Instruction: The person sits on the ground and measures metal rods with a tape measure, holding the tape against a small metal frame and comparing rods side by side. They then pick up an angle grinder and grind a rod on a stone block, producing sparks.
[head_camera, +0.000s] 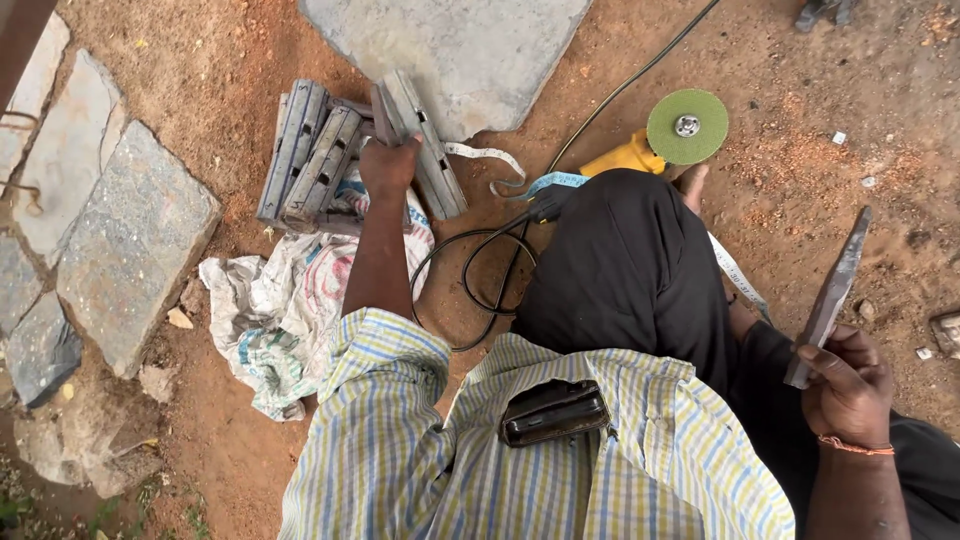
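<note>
The left hand (388, 165) gripped a grey metal bar (425, 145) beside the stone slab (450, 50), the right hand (850, 385) clutched a flat metal tool (832, 295); a firm grip seemed wise.

left fingers (385, 150) hidden behind metal bar (425, 140) | stone slab (460, 50) cut off at top

Left hand (388, 165) outstretched, fingers closed; right hand (848, 385) raised, gripping
</note>
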